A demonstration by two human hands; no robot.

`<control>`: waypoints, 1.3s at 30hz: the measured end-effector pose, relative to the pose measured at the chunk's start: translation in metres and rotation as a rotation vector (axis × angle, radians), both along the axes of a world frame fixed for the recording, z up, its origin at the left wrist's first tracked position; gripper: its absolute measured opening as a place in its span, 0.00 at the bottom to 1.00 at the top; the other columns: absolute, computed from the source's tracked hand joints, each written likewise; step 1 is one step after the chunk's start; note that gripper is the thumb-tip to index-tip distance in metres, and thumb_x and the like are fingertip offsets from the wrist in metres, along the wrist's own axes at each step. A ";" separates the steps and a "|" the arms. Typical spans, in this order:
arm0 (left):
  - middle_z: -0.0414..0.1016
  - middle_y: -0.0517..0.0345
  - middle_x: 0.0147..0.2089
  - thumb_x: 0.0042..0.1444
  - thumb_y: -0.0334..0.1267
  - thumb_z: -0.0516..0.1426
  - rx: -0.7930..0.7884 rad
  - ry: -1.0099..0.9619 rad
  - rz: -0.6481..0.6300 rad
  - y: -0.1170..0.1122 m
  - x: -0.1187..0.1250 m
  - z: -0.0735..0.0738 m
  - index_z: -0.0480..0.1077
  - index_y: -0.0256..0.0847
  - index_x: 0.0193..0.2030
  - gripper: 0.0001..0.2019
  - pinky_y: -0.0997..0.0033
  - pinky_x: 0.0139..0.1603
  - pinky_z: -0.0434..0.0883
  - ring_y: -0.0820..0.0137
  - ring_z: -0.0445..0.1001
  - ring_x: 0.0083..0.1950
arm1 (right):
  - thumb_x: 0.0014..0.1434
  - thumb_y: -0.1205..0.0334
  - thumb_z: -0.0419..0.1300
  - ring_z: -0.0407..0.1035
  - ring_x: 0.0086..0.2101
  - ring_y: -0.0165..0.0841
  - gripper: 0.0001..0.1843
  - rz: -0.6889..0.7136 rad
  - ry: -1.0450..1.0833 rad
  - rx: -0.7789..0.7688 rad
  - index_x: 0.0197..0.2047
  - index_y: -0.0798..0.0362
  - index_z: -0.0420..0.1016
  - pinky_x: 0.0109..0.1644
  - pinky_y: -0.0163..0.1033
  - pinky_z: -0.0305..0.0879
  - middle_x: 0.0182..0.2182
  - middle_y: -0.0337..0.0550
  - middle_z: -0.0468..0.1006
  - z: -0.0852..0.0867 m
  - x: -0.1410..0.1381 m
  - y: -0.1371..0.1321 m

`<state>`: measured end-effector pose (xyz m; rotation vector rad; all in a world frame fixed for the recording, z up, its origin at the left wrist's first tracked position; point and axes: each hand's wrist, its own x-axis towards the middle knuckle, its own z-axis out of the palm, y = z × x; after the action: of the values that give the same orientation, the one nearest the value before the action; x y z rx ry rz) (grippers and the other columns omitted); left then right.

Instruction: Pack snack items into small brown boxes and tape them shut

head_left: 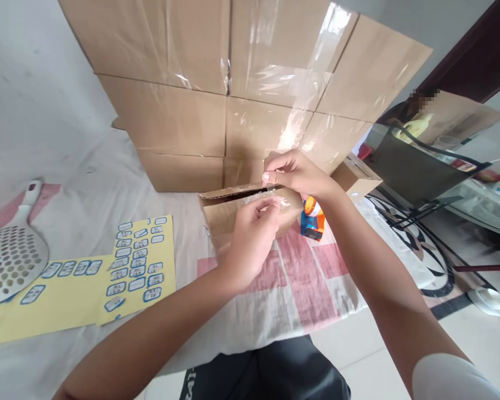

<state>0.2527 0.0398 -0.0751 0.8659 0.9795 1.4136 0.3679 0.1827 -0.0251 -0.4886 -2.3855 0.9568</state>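
Observation:
A small brown cardboard box [223, 219] lies on the cloth in front of me, with a dark gap along its top flap. My left hand [256, 230] is closed in a pinch at the near side of that gap, on what looks like clear tape [270, 192]. Just above the flap, my right hand [294, 171] has thumb and forefinger pressed together; whatever sits between them is too small to make out. Beside the box, partly under my right forearm, is a blue and orange tape dispenser-like object [312, 219].
Stacked cardboard boxes [183, 119] wrapped in clear tape rise behind. Yellow sheets with stickers [144, 261] and a white slotted skimmer [14, 255] lie to the left. Another carton [356, 178] stands at right, near a dark chair [416, 172]. The table's cloth [241, 333] hangs over the front edge.

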 end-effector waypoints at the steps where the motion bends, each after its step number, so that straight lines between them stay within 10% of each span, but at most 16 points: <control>1: 0.46 0.68 0.25 0.64 0.40 0.57 -0.006 -0.013 -0.004 0.000 -0.002 0.002 0.67 0.39 0.31 0.11 0.76 0.23 0.46 0.79 0.45 0.23 | 0.57 0.38 0.68 0.64 0.31 0.29 0.26 0.011 -0.006 -0.017 0.28 0.55 0.78 0.34 0.36 0.59 0.26 0.40 0.73 -0.002 -0.004 0.004; 16: 0.42 0.69 0.23 0.62 0.34 0.54 -0.100 0.056 -0.183 0.005 -0.023 0.006 0.50 0.43 0.25 0.18 0.74 0.23 0.43 0.79 0.41 0.23 | 0.61 0.37 0.64 0.61 0.29 0.28 0.28 -0.079 -0.053 -0.124 0.28 0.56 0.73 0.34 0.35 0.57 0.25 0.37 0.70 -0.038 -0.010 0.002; 23: 0.50 0.68 0.20 0.60 0.43 0.58 -0.110 0.458 -0.338 0.016 -0.048 0.011 0.61 0.44 0.27 0.13 0.72 0.22 0.43 0.77 0.47 0.19 | 0.62 0.38 0.62 0.61 0.29 0.28 0.28 -0.094 -0.045 -0.121 0.28 0.56 0.73 0.35 0.35 0.58 0.25 0.37 0.70 -0.041 -0.006 0.001; 28: 0.50 0.64 0.21 0.63 0.41 0.53 0.003 1.095 -0.118 0.008 -0.064 0.025 0.62 0.43 0.22 0.17 0.68 0.24 0.42 0.73 0.47 0.21 | 0.63 0.42 0.64 0.59 0.29 0.27 0.26 -0.064 0.021 -0.076 0.26 0.56 0.71 0.35 0.36 0.56 0.25 0.35 0.67 -0.043 -0.011 -0.006; 31: 0.67 0.57 0.29 0.64 0.37 0.50 0.122 1.378 0.049 0.003 -0.063 0.030 0.68 0.43 0.24 0.16 0.69 0.28 0.52 0.69 0.61 0.30 | 0.64 0.44 0.63 0.58 0.28 0.27 0.27 -0.075 0.063 -0.026 0.23 0.55 0.68 0.34 0.36 0.55 0.25 0.35 0.65 -0.039 -0.014 -0.010; 34: 0.76 0.54 0.43 0.65 0.39 0.50 0.187 1.363 0.100 0.004 -0.062 0.031 0.75 0.44 0.34 0.13 0.68 0.37 0.62 0.64 0.70 0.42 | 0.65 0.48 0.63 0.59 0.29 0.28 0.24 -0.092 0.132 -0.018 0.24 0.55 0.69 0.35 0.36 0.56 0.24 0.36 0.66 -0.033 -0.015 -0.011; 39: 0.78 0.61 0.33 0.65 0.39 0.54 0.096 1.106 -0.009 0.012 -0.062 0.026 0.75 0.45 0.37 0.10 0.69 0.34 0.62 0.68 0.73 0.34 | 0.65 0.52 0.62 0.62 0.30 0.29 0.20 -0.123 0.226 -0.048 0.25 0.55 0.72 0.36 0.36 0.58 0.26 0.38 0.70 -0.029 -0.013 -0.006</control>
<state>0.1909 0.0515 -0.0487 1.7896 1.7017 0.9110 0.3546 0.1766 -0.0540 -0.5101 -2.1103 0.9624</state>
